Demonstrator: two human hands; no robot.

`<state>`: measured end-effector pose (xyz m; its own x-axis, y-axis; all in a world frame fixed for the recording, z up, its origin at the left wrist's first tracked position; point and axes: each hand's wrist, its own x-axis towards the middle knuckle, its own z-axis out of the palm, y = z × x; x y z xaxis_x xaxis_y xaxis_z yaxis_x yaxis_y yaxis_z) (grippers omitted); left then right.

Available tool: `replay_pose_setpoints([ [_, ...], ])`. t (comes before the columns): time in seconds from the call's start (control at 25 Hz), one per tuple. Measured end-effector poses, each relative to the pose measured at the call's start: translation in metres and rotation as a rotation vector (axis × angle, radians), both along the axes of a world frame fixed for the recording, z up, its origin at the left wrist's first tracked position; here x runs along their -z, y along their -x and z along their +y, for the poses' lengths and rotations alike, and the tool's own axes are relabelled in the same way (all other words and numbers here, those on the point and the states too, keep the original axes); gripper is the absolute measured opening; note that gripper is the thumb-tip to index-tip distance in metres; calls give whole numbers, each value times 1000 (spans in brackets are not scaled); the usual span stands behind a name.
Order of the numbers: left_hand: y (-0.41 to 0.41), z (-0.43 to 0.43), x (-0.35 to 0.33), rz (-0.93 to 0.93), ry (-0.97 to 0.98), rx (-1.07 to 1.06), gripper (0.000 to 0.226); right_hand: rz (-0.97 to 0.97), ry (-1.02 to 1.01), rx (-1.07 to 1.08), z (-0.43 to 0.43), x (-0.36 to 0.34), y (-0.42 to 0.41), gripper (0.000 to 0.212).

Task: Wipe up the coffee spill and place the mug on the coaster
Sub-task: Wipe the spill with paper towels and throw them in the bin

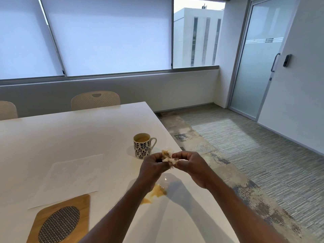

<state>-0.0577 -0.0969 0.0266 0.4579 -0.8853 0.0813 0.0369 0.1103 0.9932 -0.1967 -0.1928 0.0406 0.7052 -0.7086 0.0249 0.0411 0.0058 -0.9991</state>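
Observation:
A white mug (142,146) with a dark leaf pattern stands upright on the white table (52,137), coffee inside, handle to the right. My left hand (152,168) and my right hand (191,166) are raised above the table just in front of the mug, both pinching one crumpled, coffee-stained tissue (168,157) between them. A brown coffee spill (156,192) lies on the table below my hands, partly hidden by my left forearm. The wooden coaster (59,220) with an oval woven insert sits at the near left.
A flat white paper sheet (70,178) lies between the coaster and the mug. The table's right edge runs close to the mug and spill, with carpet floor beyond. Two chairs (95,99) stand at the far side. A glass door (259,58) is at the right.

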Motion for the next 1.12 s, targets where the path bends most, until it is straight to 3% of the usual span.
replay_pose_setpoints([
  [0.2,14,-16,-6,-138,-42,25,19,143,336,115,-9,1,18,37],
  [0.32,24,-27,-11,-121,-52,23,22,160,524,203,-13,0,26,26],
  [0.48,36,-38,-15,103,-45,15,25,153,531,342,-21,-3,37,31],
  [0.6,49,-43,-14,210,-15,1,12,177,632,430,-22,3,41,24],
  [0.68,58,-48,-12,274,-23,-42,14,210,713,420,-19,10,45,22],
  [0.76,68,-56,-9,308,-41,-70,15,240,787,384,-15,18,52,34],
  [0.88,90,-67,-3,384,-85,-77,19,289,851,477,-17,26,69,33],
  [1.12,135,-92,9,280,-175,84,16,385,886,634,-40,31,120,17],
])
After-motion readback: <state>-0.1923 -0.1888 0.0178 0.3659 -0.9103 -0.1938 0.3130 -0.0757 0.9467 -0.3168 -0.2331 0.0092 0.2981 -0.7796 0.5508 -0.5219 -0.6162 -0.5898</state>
